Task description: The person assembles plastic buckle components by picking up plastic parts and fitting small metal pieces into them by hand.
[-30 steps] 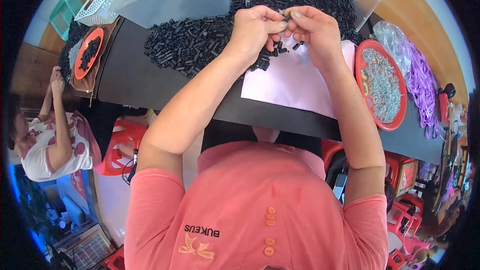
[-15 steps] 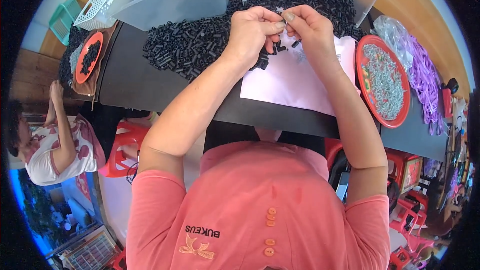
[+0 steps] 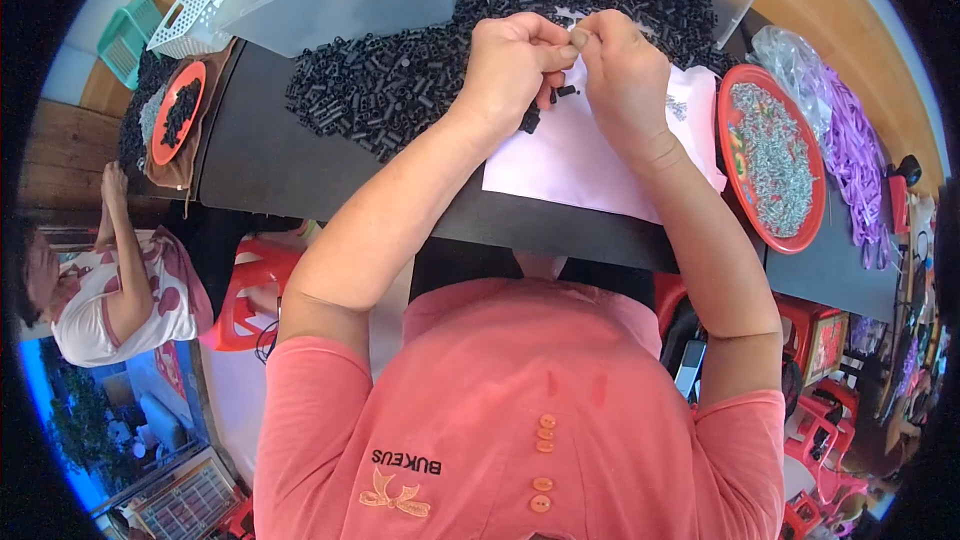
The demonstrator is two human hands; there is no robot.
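My left hand (image 3: pixel 515 65) and my right hand (image 3: pixel 622 80) meet at their fingertips above a pale pink cloth (image 3: pixel 570 175). Thumb and finger of each are pinched together; whatever lies between them is hidden or too small to name. Just below the left fingers, a few small black tubular pieces (image 3: pixel 567 92) rest on the cloth. Beside the right wrist is a little cluster of silvery bits (image 3: pixel 677 107). A large heap of black pieces (image 3: pixel 375 100) spreads left of my hands and behind them.
At right, a red plate (image 3: pixel 733 185) holds many small silvery pieces, with purple straps (image 3: pixel 858 160) and a clear plastic bag (image 3: pixel 790 70) beyond. A translucent bin (image 3: pixel 350 15) stands back left. Another person (image 3: pixel 125 290) sits at far left near an orange-red plate (image 3: pixel 160 154).
My right hand has turned, and its fingers have curled in more, with the back of the hand now showing. The fingertips stay together. The silvery cluster on the cloth shows more clearly.
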